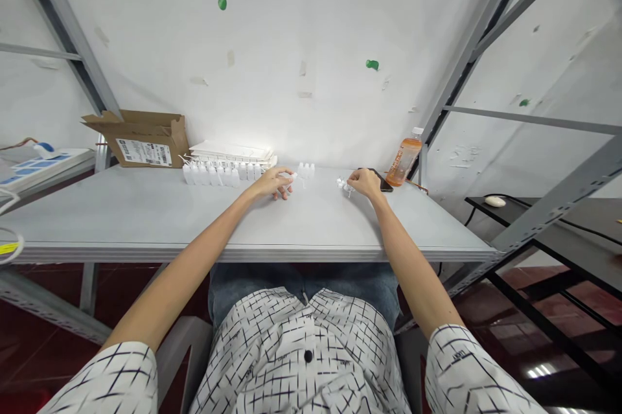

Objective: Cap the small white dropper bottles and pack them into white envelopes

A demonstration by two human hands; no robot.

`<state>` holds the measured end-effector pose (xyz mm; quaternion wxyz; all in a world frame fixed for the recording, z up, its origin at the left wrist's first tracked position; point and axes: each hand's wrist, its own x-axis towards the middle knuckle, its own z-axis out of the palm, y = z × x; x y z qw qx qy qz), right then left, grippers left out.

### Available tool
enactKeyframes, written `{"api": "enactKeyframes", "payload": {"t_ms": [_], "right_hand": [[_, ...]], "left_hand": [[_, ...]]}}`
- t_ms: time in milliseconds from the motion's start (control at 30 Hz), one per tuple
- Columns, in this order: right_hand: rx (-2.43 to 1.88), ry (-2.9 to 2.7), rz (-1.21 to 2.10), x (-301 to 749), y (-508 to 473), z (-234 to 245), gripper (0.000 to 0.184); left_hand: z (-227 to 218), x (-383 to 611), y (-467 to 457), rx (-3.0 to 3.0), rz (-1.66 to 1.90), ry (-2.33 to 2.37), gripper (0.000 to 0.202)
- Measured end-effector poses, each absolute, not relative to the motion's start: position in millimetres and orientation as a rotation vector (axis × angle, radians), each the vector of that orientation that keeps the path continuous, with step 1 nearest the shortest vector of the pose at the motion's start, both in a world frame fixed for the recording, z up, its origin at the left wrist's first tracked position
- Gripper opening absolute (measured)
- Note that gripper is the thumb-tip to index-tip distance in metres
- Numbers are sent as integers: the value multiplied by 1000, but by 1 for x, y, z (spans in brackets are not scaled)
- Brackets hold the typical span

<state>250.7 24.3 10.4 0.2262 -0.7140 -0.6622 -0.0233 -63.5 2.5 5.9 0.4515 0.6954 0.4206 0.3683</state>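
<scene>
My left hand has its thumb and forefinger closed on a small white bottle, mostly hidden by the fingers; the other fingers curl loosely beneath. To its right, my right hand pinches at the edge of a little pile of white plastic caps, its fingertips on one of them. Between the hands and a bit farther back stands a small group of white bottles. Left of my left hand, several white bottles stand in rows, many with thin pointed tops.
Behind the rows lie stacked white sheets or trays, beside an open cardboard box. A dark phone lies behind my right hand, near an orange drink bottle. Metal posts frame the grey table, whose back meets a white wall.
</scene>
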Motion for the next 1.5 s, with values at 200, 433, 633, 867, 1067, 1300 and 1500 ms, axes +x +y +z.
{"api": "enactKeyframes", "payload": {"t_ms": [200,433,633,867,1067,1300,1500], "right_hand": [[-1889,-1753,-90,251,28,8,18],[-1747,-1662,-90,253,34,5,18],[-1653,-1614,-10,252,34,5,14],[-1316,-1582,407,216,31,7,10],[-1047,-1631,738,153,21,14,5],[-1014,-1621,740,139,17,15,5],[-991,-1605,775,141,14,14,6]], "left_hand": [[7,-63,1,1733,885,1057,38],[7,-62,1,1762,870,1084,32],[5,-63,4,1818,873,1086,30],[-1,-58,8,1923,855,1083,29],[-1,-54,6,1899,860,1039,34],[0,-54,3,1820,888,1011,39],[0,-52,2,1789,893,972,43]]}}
